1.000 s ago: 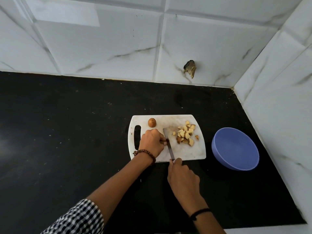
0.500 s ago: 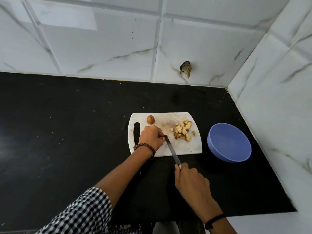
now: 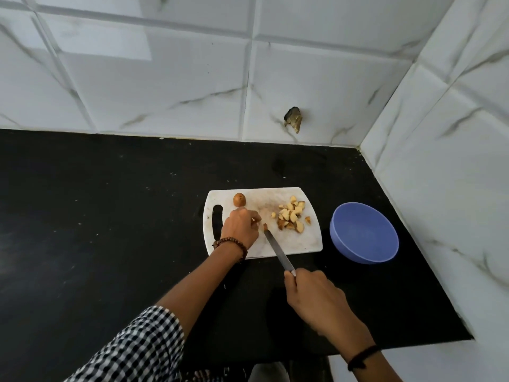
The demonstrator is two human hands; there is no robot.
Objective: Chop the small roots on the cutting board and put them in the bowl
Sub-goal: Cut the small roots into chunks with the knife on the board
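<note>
A white cutting board lies on the black counter. One whole brown root sits at its far left. A pile of chopped pieces lies at its right. My left hand rests curled on the board, its fingers holding a root that is mostly hidden. My right hand grips the handle of a knife, whose blade slants over the board's near edge; a small piece sits at its tip. The blue bowl stands empty to the right of the board.
White marbled tiles wall in the black counter at the back and right. A broken hole marks the back wall. The counter's near edge runs just behind my right wrist.
My right hand has drawn back toward me and to the right, turning the knife more slanted. A small cut piece now lies at the blade's tip. My left hand has stayed put.
</note>
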